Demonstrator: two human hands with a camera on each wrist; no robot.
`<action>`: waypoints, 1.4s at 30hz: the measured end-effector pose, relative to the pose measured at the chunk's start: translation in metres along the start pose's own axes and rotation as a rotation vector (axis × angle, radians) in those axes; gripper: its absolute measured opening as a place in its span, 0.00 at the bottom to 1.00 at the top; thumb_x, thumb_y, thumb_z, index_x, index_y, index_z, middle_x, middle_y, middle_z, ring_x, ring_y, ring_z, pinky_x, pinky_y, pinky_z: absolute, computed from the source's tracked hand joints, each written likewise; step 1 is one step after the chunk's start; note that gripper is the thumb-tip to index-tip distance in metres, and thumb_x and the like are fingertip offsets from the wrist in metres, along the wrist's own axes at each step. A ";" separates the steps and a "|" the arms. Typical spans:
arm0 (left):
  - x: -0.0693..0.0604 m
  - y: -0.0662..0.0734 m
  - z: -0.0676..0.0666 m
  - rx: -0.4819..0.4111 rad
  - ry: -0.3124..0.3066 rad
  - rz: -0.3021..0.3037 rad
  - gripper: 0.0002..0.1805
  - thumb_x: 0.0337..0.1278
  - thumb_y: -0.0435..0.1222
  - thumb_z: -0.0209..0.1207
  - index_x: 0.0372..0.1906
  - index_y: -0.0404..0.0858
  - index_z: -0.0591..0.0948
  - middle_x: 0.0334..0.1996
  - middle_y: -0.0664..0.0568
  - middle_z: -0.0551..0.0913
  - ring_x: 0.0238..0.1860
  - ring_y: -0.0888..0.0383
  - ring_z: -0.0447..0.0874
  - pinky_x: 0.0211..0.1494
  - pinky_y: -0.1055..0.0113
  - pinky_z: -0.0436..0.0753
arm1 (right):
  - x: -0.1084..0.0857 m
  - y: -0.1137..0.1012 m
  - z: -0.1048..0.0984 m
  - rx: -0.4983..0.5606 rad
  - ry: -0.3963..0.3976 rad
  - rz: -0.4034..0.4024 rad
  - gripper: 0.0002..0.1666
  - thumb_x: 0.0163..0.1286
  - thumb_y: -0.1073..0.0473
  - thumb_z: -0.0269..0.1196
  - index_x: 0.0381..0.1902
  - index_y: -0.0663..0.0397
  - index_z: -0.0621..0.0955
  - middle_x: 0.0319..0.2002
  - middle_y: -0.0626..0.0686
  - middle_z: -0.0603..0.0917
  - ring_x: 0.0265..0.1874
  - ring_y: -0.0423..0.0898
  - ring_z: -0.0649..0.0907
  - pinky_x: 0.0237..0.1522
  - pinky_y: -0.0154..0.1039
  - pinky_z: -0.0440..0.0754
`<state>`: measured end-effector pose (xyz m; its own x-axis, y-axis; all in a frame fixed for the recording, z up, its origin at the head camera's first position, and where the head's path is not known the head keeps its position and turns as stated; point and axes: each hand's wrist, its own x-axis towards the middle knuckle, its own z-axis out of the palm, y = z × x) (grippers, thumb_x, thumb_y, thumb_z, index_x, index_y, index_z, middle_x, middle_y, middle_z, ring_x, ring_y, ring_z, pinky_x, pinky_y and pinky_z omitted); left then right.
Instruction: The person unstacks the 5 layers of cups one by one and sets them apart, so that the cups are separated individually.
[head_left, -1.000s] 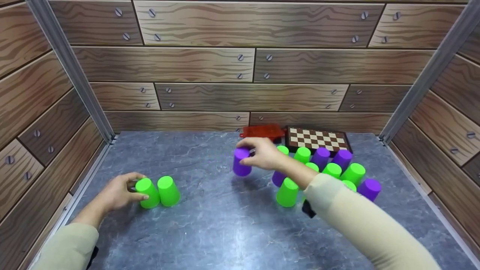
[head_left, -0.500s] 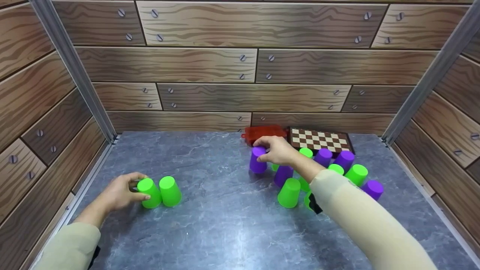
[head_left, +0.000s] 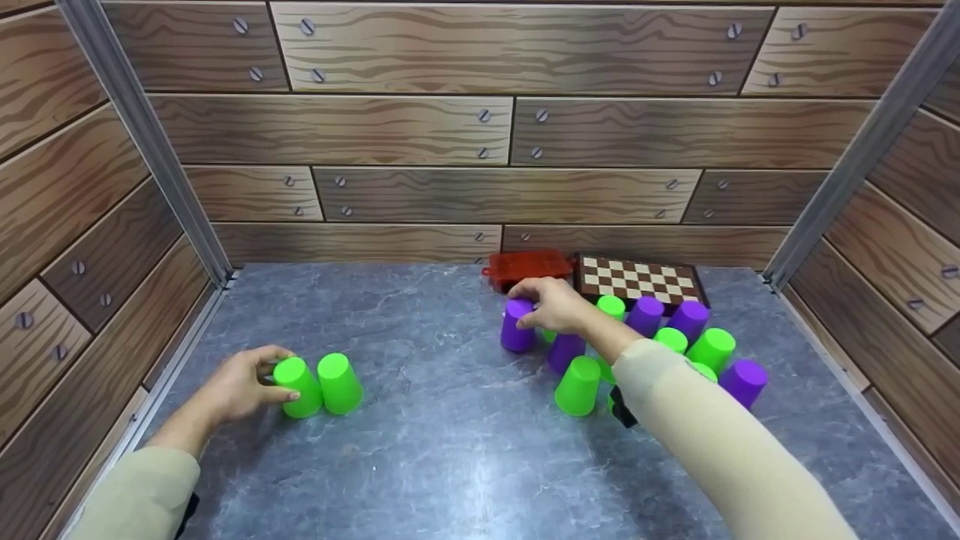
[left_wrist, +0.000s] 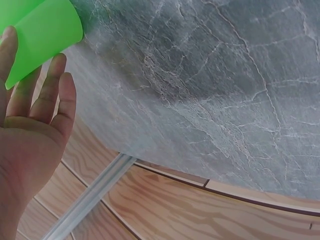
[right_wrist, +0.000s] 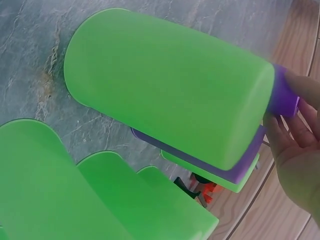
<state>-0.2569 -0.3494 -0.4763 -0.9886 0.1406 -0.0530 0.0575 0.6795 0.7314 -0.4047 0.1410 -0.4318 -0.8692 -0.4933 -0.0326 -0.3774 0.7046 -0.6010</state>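
On the left in the head view, my left hand [head_left: 240, 386] grips an upside-down green cup [head_left: 300, 391] between thumb and fingers. A second green cup [head_left: 340, 384] stands upside down right beside it. Farther right, my right hand [head_left: 556, 304] holds a purple cup [head_left: 515, 331] near its top, at the left edge of a group of green and purple cups. Nearest to it in that group is another purple cup [head_left: 564, 352], with a green cup [head_left: 577, 386] in front. The right forearm hides part of the group. A green cup [right_wrist: 165, 85] largely covers the held purple cup [right_wrist: 283, 95] in the right wrist view.
Behind the cups lie a red plastic tray-like item [head_left: 529, 266] and a checkered board [head_left: 637, 279]. A purple cup [head_left: 742, 382] stands at the group's right edge. Wood-patterned walls [head_left: 412, 127] enclose the grey marbled tabletop [head_left: 435, 465] at the back and sides.
My right hand has brought the purple cup rightward to the cup group, then slightly lower over the last half second. My left hand stays on its green cup.
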 end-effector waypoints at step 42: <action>0.000 -0.001 0.000 0.001 -0.001 0.009 0.29 0.56 0.34 0.79 0.62 0.34 0.82 0.54 0.38 0.88 0.58 0.38 0.86 0.57 0.47 0.87 | -0.002 -0.092 0.033 0.179 0.221 -0.292 0.35 0.62 0.57 0.81 0.66 0.56 0.83 0.62 0.57 0.86 0.62 0.55 0.84 0.66 0.47 0.81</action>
<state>-0.2575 -0.3506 -0.4770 -0.9879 0.1476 -0.0470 0.0666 0.6789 0.7312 -0.3576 0.0603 -0.4029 -0.7886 -0.5246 0.3208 -0.5741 0.4413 -0.6897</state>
